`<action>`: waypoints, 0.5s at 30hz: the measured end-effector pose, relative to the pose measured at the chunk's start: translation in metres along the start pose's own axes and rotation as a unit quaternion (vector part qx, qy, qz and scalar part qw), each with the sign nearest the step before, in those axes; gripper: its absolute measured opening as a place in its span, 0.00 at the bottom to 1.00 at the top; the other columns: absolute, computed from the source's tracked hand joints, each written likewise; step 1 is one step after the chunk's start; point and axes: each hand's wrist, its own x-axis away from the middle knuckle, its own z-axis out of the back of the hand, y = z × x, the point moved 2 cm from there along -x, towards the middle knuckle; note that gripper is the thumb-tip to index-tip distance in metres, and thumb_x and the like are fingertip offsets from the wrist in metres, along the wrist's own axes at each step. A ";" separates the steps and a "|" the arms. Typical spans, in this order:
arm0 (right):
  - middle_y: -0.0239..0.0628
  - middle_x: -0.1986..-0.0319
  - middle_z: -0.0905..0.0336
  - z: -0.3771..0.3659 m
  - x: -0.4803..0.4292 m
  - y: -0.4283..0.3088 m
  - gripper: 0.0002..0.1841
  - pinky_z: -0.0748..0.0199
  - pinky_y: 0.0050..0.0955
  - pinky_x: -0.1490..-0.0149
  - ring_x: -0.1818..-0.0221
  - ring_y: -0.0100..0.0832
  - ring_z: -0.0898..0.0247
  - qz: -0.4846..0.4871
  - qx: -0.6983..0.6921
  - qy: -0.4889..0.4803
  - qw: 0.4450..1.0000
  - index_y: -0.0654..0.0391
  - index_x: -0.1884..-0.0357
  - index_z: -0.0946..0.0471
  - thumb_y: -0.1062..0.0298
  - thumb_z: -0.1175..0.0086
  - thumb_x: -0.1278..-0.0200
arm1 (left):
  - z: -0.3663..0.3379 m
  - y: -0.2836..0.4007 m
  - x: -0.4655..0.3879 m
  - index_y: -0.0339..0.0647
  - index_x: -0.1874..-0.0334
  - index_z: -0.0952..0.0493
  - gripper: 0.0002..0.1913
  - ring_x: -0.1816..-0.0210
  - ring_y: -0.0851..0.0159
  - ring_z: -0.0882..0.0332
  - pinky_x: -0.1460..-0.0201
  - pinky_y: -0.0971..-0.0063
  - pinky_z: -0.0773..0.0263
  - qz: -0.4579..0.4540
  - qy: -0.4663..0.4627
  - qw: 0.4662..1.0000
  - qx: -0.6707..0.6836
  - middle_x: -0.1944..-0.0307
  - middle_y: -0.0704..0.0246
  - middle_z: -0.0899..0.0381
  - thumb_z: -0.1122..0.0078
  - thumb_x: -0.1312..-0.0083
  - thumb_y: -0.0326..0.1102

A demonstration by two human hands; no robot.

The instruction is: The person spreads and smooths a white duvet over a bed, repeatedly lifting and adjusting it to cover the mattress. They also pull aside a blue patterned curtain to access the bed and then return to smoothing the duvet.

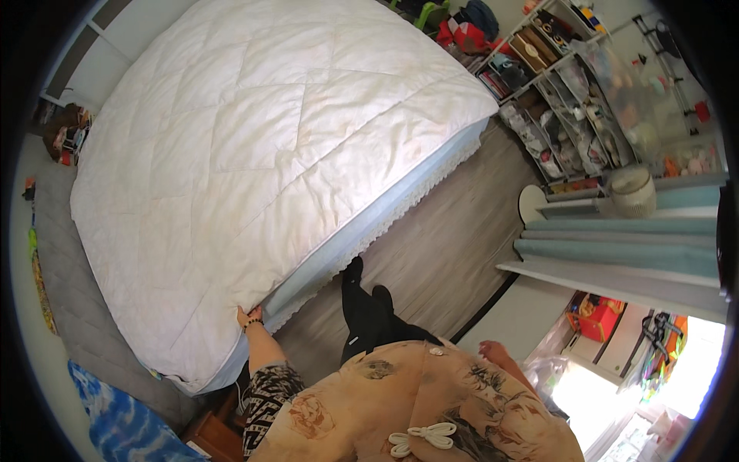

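Note:
A white quilted comforter (277,133) covers the bed and hangs slightly over its near side. My left hand (250,317), with a dark beaded bracelet on the wrist, grips the comforter's edge close to the bed's near left corner. Below that edge runs a light blue bed skirt (398,199) with a white lace hem. My right hand (493,350) hangs beside my body, away from the bed; nothing shows in it, and its fingers are too small to make out clearly.
A grey padded headboard (98,323) borders the bed on the left. Wood-look flooring (456,213) runs between the bed and the curtains (612,242). A fan (632,193) stands near loaded shelves (542,58). A brown wooden nightstand (216,436) is at the lower left.

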 end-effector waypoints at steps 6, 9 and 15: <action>0.46 0.59 0.23 0.042 -0.035 -0.126 0.19 0.30 0.41 0.51 0.54 0.47 0.28 0.105 0.040 0.056 0.992 0.55 0.51 0.25 0.54 0.54 0.39 | 0.042 -0.010 0.037 0.40 0.44 0.34 0.26 0.48 0.56 0.32 0.55 0.60 0.33 0.032 0.040 0.987 -0.149 0.46 0.63 0.31 0.45 0.42 0.44; 0.47 0.57 0.23 0.075 -0.046 -0.171 0.20 0.30 0.40 0.51 0.55 0.47 0.28 0.142 0.015 0.130 0.981 0.56 0.49 0.27 0.55 0.56 0.37 | 0.043 -0.013 0.063 0.39 0.43 0.35 0.27 0.46 0.55 0.33 0.52 0.60 0.32 -0.001 0.161 0.827 -0.538 0.45 0.60 0.33 0.43 0.44 0.42; 0.34 0.67 0.21 0.100 -0.050 -0.181 0.18 0.29 0.33 0.57 0.68 0.33 0.25 0.150 -0.052 0.132 0.978 0.52 0.47 0.28 0.57 0.55 0.36 | -0.095 -0.080 0.097 0.38 0.42 0.36 0.31 0.43 0.51 0.34 0.46 0.60 0.31 -0.363 0.080 0.463 -0.805 0.44 0.56 0.35 0.38 0.49 0.36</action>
